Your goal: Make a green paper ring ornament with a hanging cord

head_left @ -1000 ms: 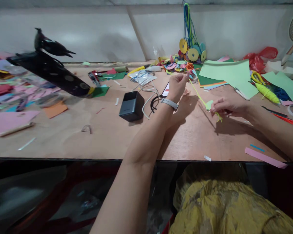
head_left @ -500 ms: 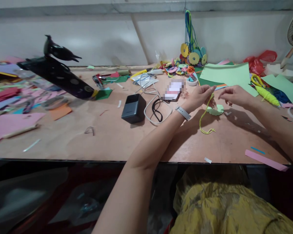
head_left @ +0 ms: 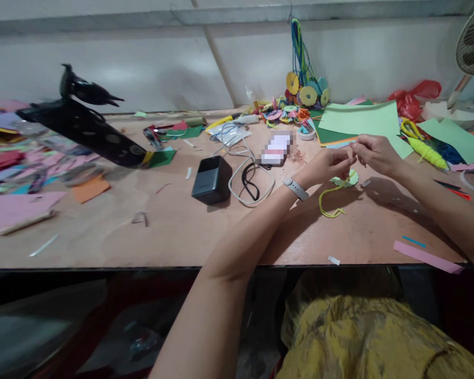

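My left hand (head_left: pixel 328 165) and my right hand (head_left: pixel 373 152) meet fingertip to fingertip above the wooden table (head_left: pixel 174 231), right of centre. Both pinch a yellow-green cord (head_left: pixel 327 200), which hangs from the fingers and curls on the table below. A small light green paper round (head_left: pixel 346 181) lies under the hands, half hidden by them. A grey watch band sits on my left wrist.
A black power bank (head_left: pixel 212 180) with white and black cables and a phone (head_left: pixel 275 149) lie left of the hands. Green paper sheets (head_left: pixel 361 119), yellow scissors (head_left: pixel 410 127), paper discs (head_left: pixel 307 95) stand behind. Pink strip (head_left: pixel 428 257) near the front edge; coloured paper scraps far left.
My left hand came down from a raised pull and moved right to meet my right hand. The cord went slack and now curls on the table; the paper round lies flat.
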Available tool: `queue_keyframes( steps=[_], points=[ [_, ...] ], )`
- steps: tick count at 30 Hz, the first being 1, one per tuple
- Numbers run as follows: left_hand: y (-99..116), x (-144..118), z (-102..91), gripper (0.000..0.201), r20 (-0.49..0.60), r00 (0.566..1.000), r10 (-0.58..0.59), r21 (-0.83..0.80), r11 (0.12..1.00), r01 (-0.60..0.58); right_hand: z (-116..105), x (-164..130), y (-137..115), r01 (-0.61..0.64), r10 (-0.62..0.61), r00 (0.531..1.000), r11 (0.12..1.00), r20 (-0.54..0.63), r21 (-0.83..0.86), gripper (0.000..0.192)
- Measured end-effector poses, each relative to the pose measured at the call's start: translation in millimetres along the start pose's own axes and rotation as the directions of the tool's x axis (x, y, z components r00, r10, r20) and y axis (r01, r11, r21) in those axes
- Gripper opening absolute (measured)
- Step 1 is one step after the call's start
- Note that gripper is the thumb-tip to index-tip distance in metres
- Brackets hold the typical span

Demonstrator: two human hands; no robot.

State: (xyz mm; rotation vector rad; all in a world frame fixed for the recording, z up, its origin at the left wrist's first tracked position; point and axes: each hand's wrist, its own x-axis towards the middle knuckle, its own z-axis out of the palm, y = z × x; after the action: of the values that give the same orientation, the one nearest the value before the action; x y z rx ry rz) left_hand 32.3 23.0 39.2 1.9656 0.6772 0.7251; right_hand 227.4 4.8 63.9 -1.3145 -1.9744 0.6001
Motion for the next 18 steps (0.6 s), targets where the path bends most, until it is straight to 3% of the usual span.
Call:
queue_keyframes(
  steps=[3,5,12,16,18],
  points=[
    [-1.9,-0.2,0.1,0.035,0.016,0.999,0.03,0.026,0.999,-0.031,1.6,0.9,1.5,0.017,-0.016,0.999,0.999,0.047,-0.041,0.042],
    [-4.0,0.8,0.6,0.032,0.02,1.0,0.016,-0.005,1.0,-0.016,3.3,1.5,1.7,0.041,-0.042,0.999,0.995,-0.006,-0.087,0.042],
    [-3.2,-1.0,0.8,0.023,0.04,0.98,-0.196,-0.354,0.914,0.197,5.9,1.7,6.7,0.028,-0.062,0.966,0.99,-0.251,-0.136,0.044],
    [0.2,-8.6,4.0,0.018,0.091,0.948,-0.305,-0.477,0.822,0.311,9.0,4.5,12.3,0.009,-0.04,0.969,0.992,-0.243,-0.128,0.048],
    [1.3,-10.7,6.7,0.022,0.067,0.946,-0.316,-0.486,0.818,0.308,9.6,10.2,13.6,-0.001,-0.032,0.973,0.99,-0.229,-0.143,0.051]
  ],
)
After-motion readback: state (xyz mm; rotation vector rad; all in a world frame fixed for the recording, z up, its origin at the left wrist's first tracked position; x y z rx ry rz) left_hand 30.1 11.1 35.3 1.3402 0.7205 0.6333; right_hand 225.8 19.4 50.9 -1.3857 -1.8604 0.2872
